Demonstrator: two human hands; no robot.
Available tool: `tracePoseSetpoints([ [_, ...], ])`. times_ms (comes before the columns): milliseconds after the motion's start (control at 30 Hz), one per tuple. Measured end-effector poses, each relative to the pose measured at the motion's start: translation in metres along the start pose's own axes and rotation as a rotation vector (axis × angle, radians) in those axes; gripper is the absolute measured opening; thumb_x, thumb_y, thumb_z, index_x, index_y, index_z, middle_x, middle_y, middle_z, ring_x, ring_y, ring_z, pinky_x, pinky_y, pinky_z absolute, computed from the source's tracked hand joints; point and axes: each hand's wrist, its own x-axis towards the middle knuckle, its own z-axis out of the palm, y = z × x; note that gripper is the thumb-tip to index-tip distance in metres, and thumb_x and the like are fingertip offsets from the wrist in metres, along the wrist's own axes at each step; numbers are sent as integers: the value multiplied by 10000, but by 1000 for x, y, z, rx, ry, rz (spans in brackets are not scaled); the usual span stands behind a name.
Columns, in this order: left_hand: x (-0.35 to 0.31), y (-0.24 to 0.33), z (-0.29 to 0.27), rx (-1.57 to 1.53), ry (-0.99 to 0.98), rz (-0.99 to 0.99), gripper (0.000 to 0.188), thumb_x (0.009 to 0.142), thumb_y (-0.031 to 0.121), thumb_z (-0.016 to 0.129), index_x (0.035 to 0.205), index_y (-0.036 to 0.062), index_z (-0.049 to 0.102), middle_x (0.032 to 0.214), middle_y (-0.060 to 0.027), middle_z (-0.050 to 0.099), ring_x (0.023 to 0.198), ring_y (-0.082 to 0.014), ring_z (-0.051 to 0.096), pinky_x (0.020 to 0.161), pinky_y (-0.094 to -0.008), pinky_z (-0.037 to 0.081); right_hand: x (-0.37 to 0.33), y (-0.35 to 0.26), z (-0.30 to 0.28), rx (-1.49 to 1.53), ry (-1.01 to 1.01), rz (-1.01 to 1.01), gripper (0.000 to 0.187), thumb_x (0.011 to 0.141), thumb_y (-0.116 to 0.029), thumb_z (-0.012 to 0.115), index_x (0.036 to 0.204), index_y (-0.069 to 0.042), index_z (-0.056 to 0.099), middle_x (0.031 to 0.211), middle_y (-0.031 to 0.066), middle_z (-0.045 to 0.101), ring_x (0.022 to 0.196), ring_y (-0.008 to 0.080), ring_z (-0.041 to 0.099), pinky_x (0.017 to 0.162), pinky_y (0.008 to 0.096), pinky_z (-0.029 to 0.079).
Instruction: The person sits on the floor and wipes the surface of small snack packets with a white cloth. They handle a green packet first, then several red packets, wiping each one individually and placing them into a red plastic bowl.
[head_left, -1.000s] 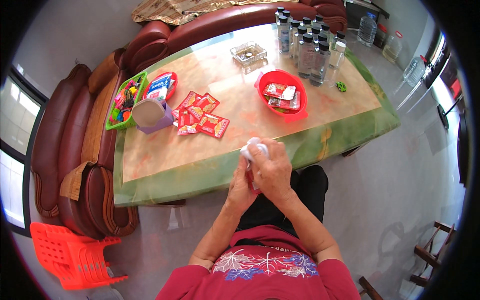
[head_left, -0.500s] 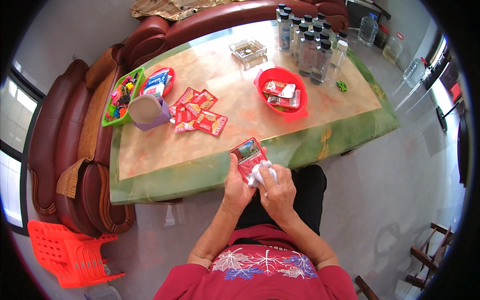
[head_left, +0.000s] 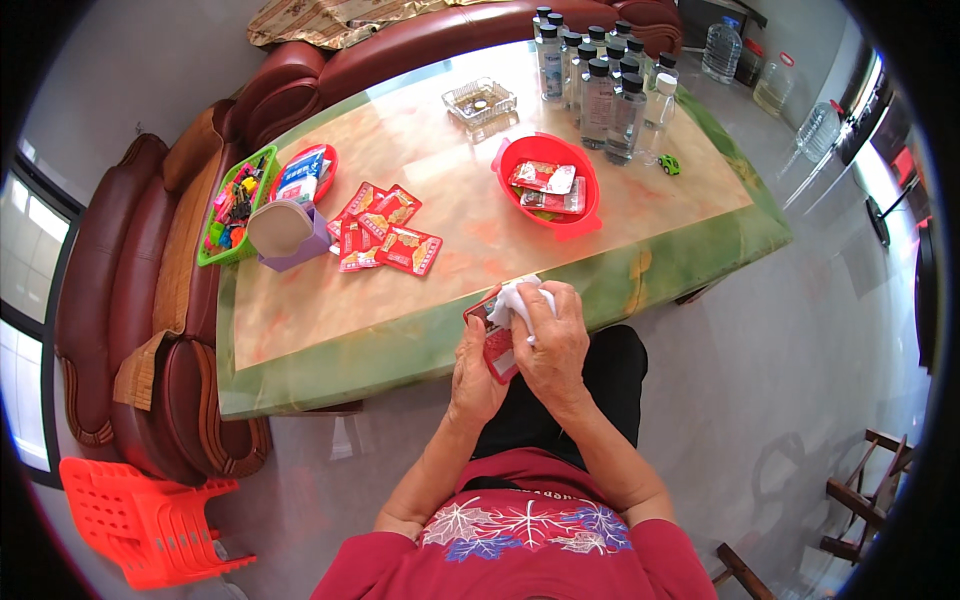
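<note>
My left hand (head_left: 474, 375) grips a small flat red packet (head_left: 499, 358) by its left edge, just off the table's near edge. My right hand (head_left: 555, 345) is closed around a crumpled white tissue (head_left: 512, 303), which presses on the packet's upper part and covers much of it. Beyond my hands, several red and white packets (head_left: 409, 250) lie overlapping on the table. To their right stands a red plastic basin (head_left: 580, 222) with a few flat packets (head_left: 545, 178) inside.
On the green-bordered table (head_left: 330, 372) stand several clear bottles with black caps (head_left: 597, 108), a glass ashtray (head_left: 478, 100), a green toy car (head_left: 669, 164), a purple container (head_left: 290, 245) and a green basket (head_left: 246, 243) of colourful small items. Stacked orange stools (head_left: 130, 510) stand at lower left.
My right hand has slid the white tissue up the packet, from its lower right side to its top. The view has shifted slightly.
</note>
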Motion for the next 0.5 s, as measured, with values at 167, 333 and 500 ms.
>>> tracePoseSetpoints([
  [167,-3,3,-5,28,-12,-34,650,1015,551,261,1451,78,354,1427,-103,450,1314,-236,433,1116,-383,333,-8,-9,4,130,-79,-147,404,677,-40,707,1078,-72,669,1077,157,575,957,349,576,774,420,510],
  [333,-2,4,2,-87,-74,-92,656,1006,575,260,1456,107,353,1443,-77,437,1334,-223,410,1125,-397,317,5,0,4,96,-82,-185,393,687,-32,687,1075,-91,677,1093,147,575,958,343,567,776,416,509],
  [500,4,4,8,-139,21,-68,652,1000,581,276,1448,116,366,1455,-86,436,1335,-253,421,1127,-412,319,2,2,2,103,-89,-268,402,697,-28,679,1090,-113,683,1092,127,570,942,329,558,776,414,500],
])
